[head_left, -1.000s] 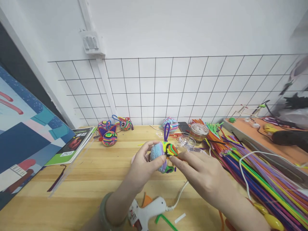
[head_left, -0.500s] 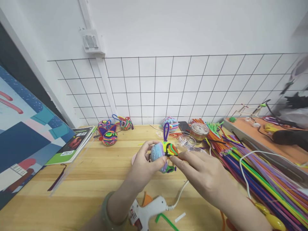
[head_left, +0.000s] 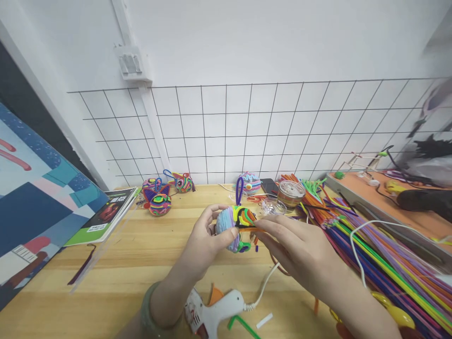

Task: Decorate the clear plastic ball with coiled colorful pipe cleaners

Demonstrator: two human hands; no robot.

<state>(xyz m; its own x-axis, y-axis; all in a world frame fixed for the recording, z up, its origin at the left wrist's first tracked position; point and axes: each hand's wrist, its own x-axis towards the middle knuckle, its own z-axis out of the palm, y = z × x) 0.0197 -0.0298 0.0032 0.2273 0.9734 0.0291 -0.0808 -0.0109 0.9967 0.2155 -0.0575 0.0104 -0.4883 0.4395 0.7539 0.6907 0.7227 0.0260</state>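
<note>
The left hand [head_left: 205, 242] grasps a fuzzy striped ball [head_left: 225, 223], its thumb along the near side and its fingers curled round the left side. The ball is held above the middle of the wooden table [head_left: 141, 263], with a purple loop [head_left: 239, 190] standing upright from its top. The right hand [head_left: 305, 249] pinches an orange strip [head_left: 247, 229] at the ball's right edge; its thumb is mostly hidden.

Room is widest to the left, where a broad stretch of wood runs from the left hand to a magazine [head_left: 106, 216] and a dark tassel [head_left: 82, 268]. The right side is tighter: a thick bundle of pipe cleaners [head_left: 384, 278] lies close beside the right forearm. In front, a glue gun [head_left: 226, 306] lies below the ball, between the forearms, cut off by the bottom of the view. Its cord [head_left: 263, 287] runs up toward the right hand, and a green strip [head_left: 243, 324] and a white stick [head_left: 264, 321] lie just beside it. Beyond the ball, a clear dish [head_left: 273, 207] and a round tub [head_left: 291, 193] sit toward the table's back edge, near the wall grid [head_left: 213, 127].
</note>
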